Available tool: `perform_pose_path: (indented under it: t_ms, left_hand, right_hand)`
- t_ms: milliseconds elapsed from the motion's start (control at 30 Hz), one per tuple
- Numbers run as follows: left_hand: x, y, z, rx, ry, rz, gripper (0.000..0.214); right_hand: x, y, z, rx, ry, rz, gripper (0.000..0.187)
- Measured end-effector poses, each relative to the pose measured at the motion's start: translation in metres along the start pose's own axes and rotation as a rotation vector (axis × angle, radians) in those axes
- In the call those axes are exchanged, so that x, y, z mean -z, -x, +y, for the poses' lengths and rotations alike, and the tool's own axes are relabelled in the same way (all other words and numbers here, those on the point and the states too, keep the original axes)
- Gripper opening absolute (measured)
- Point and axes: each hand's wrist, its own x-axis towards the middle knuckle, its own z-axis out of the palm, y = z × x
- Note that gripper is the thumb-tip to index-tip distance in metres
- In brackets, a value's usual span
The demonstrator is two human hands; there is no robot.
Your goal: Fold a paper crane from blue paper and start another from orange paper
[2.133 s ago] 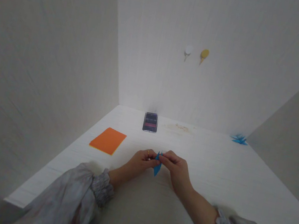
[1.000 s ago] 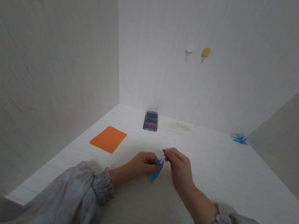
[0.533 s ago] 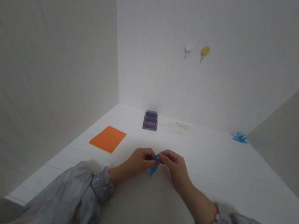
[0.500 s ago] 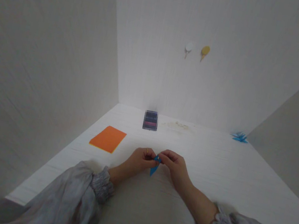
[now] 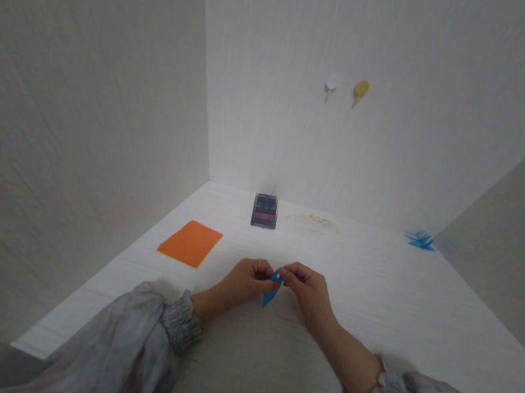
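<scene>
A small folded piece of blue origami paper (image 5: 270, 297) is held between my two hands above the white table. My left hand (image 5: 250, 281), with a ring on one finger, pinches it from the left, its thumb lying across the paper. From the right, the thumb and fingertips of my right hand (image 5: 304, 285) are closed on its upper end. A small white patch shows near the top of the fold. The paper's pointed lower end hangs down free, and the fingertips hide part of the rest.
A stack of orange paper squares (image 5: 190, 243) lies left of my hands. Near the back wall is a dark, blurred-out phone-like device (image 5: 265, 211). Folded blue paper pieces (image 5: 421, 241) sit in the far right corner. A white hook (image 5: 332, 83) and a yellow hook (image 5: 361, 90) are on the wall.
My right fingertips have shifted very slightly at the top of the blue paper, and a little more of its white patch shows. The hands otherwise stay in place.
</scene>
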Motion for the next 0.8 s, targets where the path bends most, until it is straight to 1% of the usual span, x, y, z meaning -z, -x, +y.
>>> perform_pose_path:
  t_ms: [167, 400, 467, 667, 800]
  left_hand:
    - [-0.0015, 0.0013, 0.0033, 0.017, 0.013, 0.010, 0.014]
    - [-0.0012, -0.0012, 0.0030, 0.045, -0.021, 0.006, 0.013]
    - [-0.0016, -0.0014, 0.0047, 0.060, 0.008, -0.012, 0.013]
    - [-0.0042, 0.0023, 0.0096, 0.133, 0.190, -0.102, 0.021]
    - [-0.0030, 0.0035, 0.0081, 0.105, 0.216, -0.124, 0.024]
  right_hand:
    - [0.0009, -0.0030, 0.0081, 0.012, 0.061, -0.042, 0.021]
    - [-0.0013, -0.0013, 0.0070, 0.069, 0.242, -0.007, 0.021]
    - [-0.0016, -0.0009, 0.0062, 0.083, 0.270, -0.002, 0.021]
    - [-0.0007, -0.0011, 0.0043, 0.104, 0.282, -0.021, 0.022]
    - [0.0003, -0.0012, 0.0029, 0.120, 0.289, 0.017, 0.023]
